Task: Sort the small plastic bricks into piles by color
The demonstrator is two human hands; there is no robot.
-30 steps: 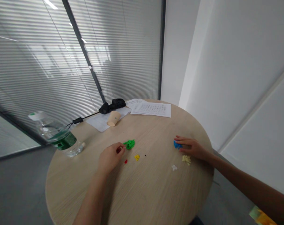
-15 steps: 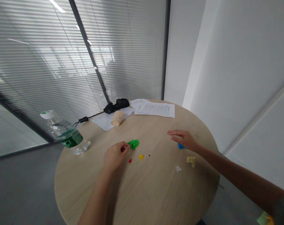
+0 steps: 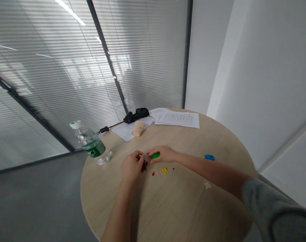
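My left hand (image 3: 132, 167) sits at the middle of the round wooden table (image 3: 173, 208), its fingertips pinched on a small dark red brick (image 3: 139, 157). Just below those fingers lies a dark brown cluster of small plastic bricks (image 3: 144, 166). My right hand (image 3: 163, 154) reaches across from the right, its fingers closed over a green plastic brick (image 3: 155, 155). Nearby lie a tiny red brick (image 3: 153, 173) and a yellow brick (image 3: 164, 170). Farther right are a blue brick (image 3: 209, 157) and a white brick (image 3: 207, 185).
A clear water bottle (image 3: 92, 143) with a green label lies on its side at left. Printed papers (image 3: 178, 119), a paper cup (image 3: 138, 128) and a black folded object (image 3: 136, 115) with a cable sit at the far edge. Glass walls with blinds stand behind.
My right hand has moved left from the blue brick to the green brick. The green cluster looks smaller, and a dark brown cluster shows by my left hand. The view has shifted.
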